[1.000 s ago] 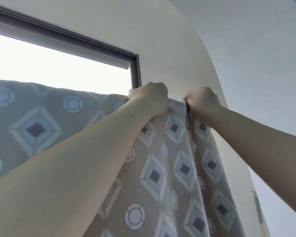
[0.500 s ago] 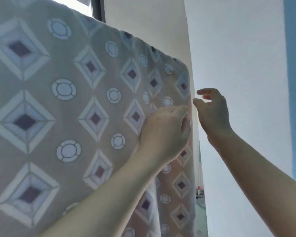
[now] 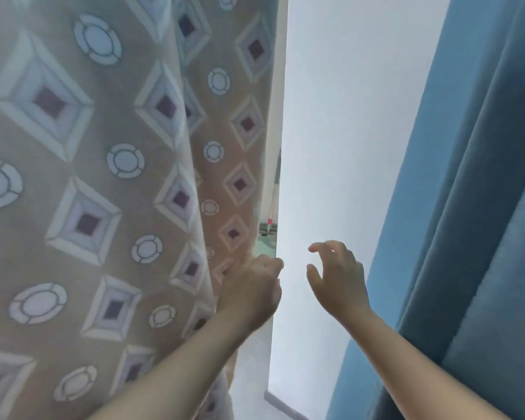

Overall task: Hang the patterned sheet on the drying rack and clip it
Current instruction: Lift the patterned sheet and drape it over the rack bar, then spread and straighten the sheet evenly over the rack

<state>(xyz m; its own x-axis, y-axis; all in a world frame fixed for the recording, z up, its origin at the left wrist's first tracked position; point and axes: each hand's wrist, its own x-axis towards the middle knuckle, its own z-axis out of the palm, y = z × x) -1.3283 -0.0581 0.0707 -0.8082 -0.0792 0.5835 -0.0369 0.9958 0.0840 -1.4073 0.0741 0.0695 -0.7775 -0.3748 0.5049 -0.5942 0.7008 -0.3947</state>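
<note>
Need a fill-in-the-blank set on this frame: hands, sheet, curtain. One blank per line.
1. Of the left hand and the right hand, only the ____ one grips the sheet by its side edge.
2. The right hand holds ____, its fingers loosely spread.
3. The curtain to the right of the wall is ____ in colour.

Missing words: left; nothing; blue.

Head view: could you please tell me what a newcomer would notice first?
The sheet, patterned with diamonds and rings, fills the left half. The left hand grips its right edge low down, while the right hand hovers open beside it. A blue curtain falls at the right.
</note>
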